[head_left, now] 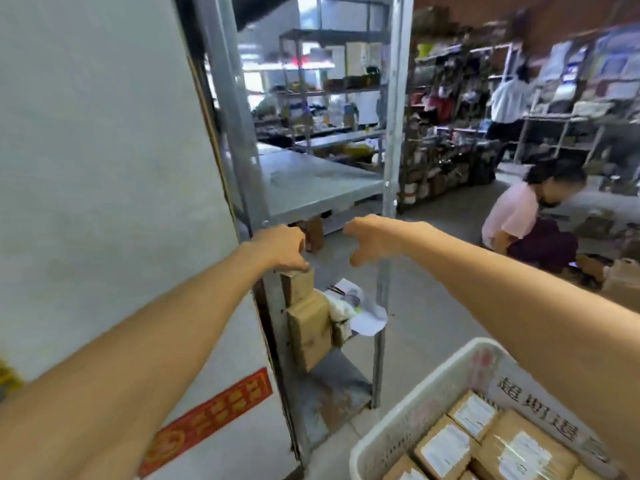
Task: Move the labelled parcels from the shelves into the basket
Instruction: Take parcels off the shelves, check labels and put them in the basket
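Left hand [282, 247] pinches the top cardboard parcel [298, 284] at one corner, right hand [372, 237] open and empty — a careless tug could topple the parcels stacked below [310, 329] off the shelf [332, 386].

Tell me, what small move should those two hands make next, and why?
Probably close the left hand on the small brown box just under its fingers and lift it off the stack. It tops the cardboard parcels left on the shelf. The right hand hangs open and empty beside it, and the white basket below already holds labelled boxes.
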